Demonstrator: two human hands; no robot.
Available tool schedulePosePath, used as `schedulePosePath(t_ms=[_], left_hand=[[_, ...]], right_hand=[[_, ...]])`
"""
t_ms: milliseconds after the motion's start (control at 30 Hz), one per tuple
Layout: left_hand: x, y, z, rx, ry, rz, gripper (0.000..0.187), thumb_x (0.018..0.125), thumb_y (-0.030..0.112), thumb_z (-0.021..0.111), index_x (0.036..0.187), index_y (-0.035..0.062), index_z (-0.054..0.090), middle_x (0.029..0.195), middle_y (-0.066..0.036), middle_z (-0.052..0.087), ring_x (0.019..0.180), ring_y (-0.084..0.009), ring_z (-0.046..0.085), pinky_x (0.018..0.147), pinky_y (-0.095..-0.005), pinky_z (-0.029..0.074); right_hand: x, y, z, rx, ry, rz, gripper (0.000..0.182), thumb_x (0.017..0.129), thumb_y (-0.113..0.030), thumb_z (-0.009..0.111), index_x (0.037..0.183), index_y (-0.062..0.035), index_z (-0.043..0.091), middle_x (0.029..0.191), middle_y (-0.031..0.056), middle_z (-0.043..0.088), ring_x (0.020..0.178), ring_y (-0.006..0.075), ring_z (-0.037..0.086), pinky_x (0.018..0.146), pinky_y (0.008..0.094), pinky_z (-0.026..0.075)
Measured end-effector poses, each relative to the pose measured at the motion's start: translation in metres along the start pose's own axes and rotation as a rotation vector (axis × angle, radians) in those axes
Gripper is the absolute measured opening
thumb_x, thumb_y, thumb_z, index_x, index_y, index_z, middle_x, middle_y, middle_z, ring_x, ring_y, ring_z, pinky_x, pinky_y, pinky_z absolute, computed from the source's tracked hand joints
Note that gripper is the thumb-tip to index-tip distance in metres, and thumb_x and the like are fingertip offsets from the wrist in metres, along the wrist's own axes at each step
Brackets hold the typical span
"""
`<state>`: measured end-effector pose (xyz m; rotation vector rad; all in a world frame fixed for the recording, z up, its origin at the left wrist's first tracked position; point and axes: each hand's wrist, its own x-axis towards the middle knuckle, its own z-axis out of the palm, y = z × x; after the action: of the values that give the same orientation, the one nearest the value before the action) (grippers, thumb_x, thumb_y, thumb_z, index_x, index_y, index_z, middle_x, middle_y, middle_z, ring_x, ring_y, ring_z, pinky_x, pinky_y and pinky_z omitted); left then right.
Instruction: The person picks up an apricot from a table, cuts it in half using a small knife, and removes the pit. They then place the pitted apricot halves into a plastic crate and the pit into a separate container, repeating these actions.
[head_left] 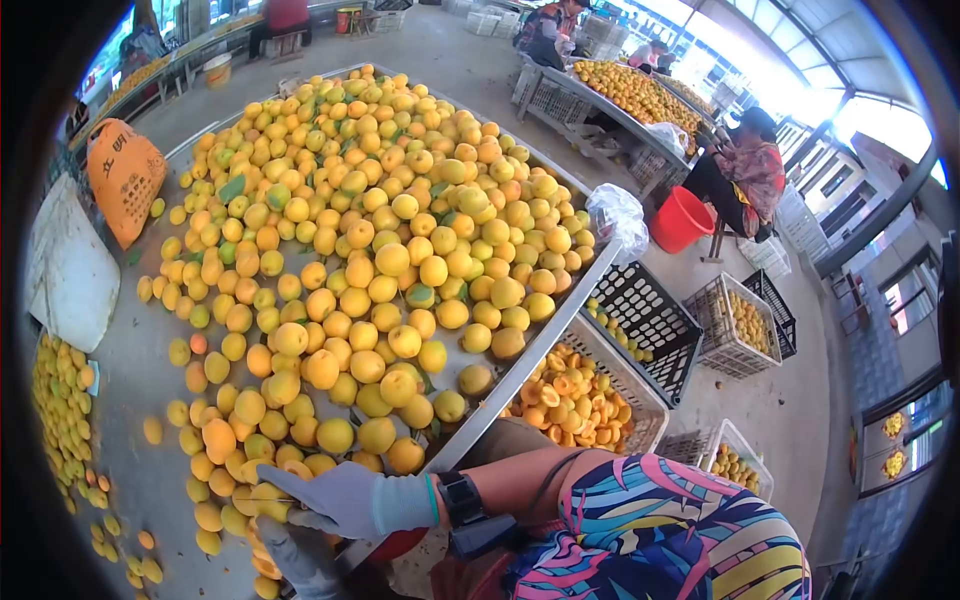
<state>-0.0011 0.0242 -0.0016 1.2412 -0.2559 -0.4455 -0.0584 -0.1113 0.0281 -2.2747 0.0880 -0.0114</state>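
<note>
A large heap of yellow-orange apricots (330,370) covers much of the grey metal table (130,385). My right hand (350,500), in a grey glove with a dark device strapped at the wrist, is closed around one apricot (268,500) at the heap's near edge. A thin dark line crosses this fruit; I cannot make out what it is. Just below, my left hand (300,562), gloved too, presses against the same apricot, its fingers partly hidden. Orange pieces of fruit lie beside the left fingers.
Below the table's raised edge stand a crate (655,420) of split apricots and a black crate (665,330). A red bucket (682,220) stands near a seated person (750,175). An orange sack (122,180) and white sack (70,265) lie at the left.
</note>
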Motion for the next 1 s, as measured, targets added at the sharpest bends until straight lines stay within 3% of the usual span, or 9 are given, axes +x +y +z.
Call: schedulePosePath(t_ms=[67, 133, 200, 300, 433, 533, 600, 700, 1000], left_hand=[[0.0, 0.001, 0.001, -0.452, 0.012, -0.156, 0.044, 0.098, 0.031, 0.046, 0.124, -0.0044, 0.048, 0.116, -0.011, 0.058, 0.1, -0.0201, 0.057, 0.087, -0.0324, 0.046], [0.004, -0.018, -0.026, 0.205, 0.006, 0.005, 0.043, 0.098, 0.026, 0.046, 0.127, -0.0051, 0.046, 0.122, -0.011, 0.055, 0.103, -0.0206, 0.056, 0.092, -0.0329, 0.044], [0.008, -0.005, -0.027, 0.215, -0.103, 0.042, 0.043, 0.097, 0.024, 0.046, 0.128, -0.0051, 0.045, 0.122, -0.011, 0.055, 0.104, -0.0208, 0.056, 0.093, -0.033, 0.044], [0.017, 0.005, -0.023, 0.383, -0.283, 0.276, 0.041, 0.096, 0.019, 0.046, 0.13, -0.0042, 0.044, 0.124, -0.011, 0.054, 0.108, -0.0219, 0.055, 0.094, -0.0338, 0.044], [0.005, -0.02, -0.028, 0.628, -0.019, 0.178, 0.038, 0.094, 0.014, 0.048, 0.127, -0.003, 0.047, 0.118, -0.019, 0.056, 0.105, -0.0329, 0.056, 0.091, -0.0354, 0.047], [0.002, -0.011, -0.007, 0.177, -0.038, 0.057, 0.04, 0.094, 0.024, 0.059, 0.123, -0.0027, 0.053, 0.115, -0.006, 0.061, 0.1, -0.0116, 0.056, 0.087, -0.026, 0.046], [0.003, -0.002, -0.005, -0.1, -0.126, -0.046, 0.043, 0.092, 0.021, 0.062, 0.125, -0.0029, 0.051, 0.115, -0.006, 0.06, 0.099, -0.0107, 0.056, 0.086, -0.0245, 0.046], [0.003, 0.025, -0.003, 0.128, -0.213, 0.032, 0.049, 0.089, 0.02, 0.065, 0.128, -0.0034, 0.048, 0.115, -0.006, 0.059, 0.099, -0.0111, 0.056, 0.087, -0.0248, 0.046], [-0.001, 0.009, -0.009, -0.128, -0.094, -0.177, 0.053, 0.088, 0.02, 0.066, 0.13, -0.0039, 0.046, 0.115, -0.006, 0.059, 0.101, -0.0128, 0.057, 0.089, -0.026, 0.046]], right_hand=[[-0.002, 0.001, -0.005, -0.004, -0.005, -0.003, 0.071, 0.096, -0.035, 0.044, 0.149, -0.0147, 0.002, 0.059, 0.0113, 0.056, 0.047, 0.0296, 0.054, 0.044, 0.0387, 0.041], [-0.008, -0.003, -0.018, 0.002, -0.027, 0.0, 0.07, 0.096, -0.035, 0.044, 0.149, -0.0141, 0.002, 0.059, 0.0116, 0.056, 0.048, 0.0297, 0.055, 0.044, 0.0388, 0.042], [-0.008, -0.01, -0.036, 0.113, -0.197, 0.08, 0.069, 0.093, -0.036, 0.046, 0.148, -0.0134, 0.01, 0.076, 0.0207, 0.062, 0.062, 0.0378, 0.061, 0.056, 0.0451, 0.047], [-0.002, 0.005, -0.028, 0.072, -0.162, -0.018, 0.068, 0.093, -0.037, 0.046, 0.147, -0.0116, 0.013, 0.071, 0.0207, 0.061, 0.06, 0.0386, 0.06, 0.054, 0.0464, 0.047], [0.006, 0.012, -0.011, 0.043, -0.037, -0.033, 0.068, 0.093, -0.036, 0.046, 0.144, -0.0031, 0.015, 0.066, 0.0214, 0.06, 0.057, 0.0408, 0.059, 0.051, 0.0489, 0.045], [0.0, 0.006, -0.016, 0.149, 0.041, -0.067, 0.069, 0.092, -0.03, 0.053, 0.145, -0.0025, 0.019, 0.064, 0.0192, 0.059, 0.058, 0.0375, 0.059, 0.051, 0.0445, 0.044], [-0.005, 0.003, -0.022, 0.157, 0.029, -0.108, 0.069, 0.091, -0.028, 0.055, 0.145, -0.0041, 0.02, 0.063, 0.0177, 0.058, 0.057, 0.036, 0.059, 0.051, 0.0431, 0.044], [-0.008, 0.001, -0.033, 0.132, -0.068, -0.104, 0.069, 0.091, -0.027, 0.055, 0.146, -0.0058, 0.02, 0.061, 0.0159, 0.057, 0.056, 0.0343, 0.059, 0.05, 0.0422, 0.044], [-0.001, 0.007, -0.01, 0.096, 0.064, -0.161, 0.067, 0.091, -0.028, 0.055, 0.145, -0.0073, 0.021, 0.064, 0.0155, 0.058, 0.056, 0.0338, 0.059, 0.05, 0.042, 0.044]])
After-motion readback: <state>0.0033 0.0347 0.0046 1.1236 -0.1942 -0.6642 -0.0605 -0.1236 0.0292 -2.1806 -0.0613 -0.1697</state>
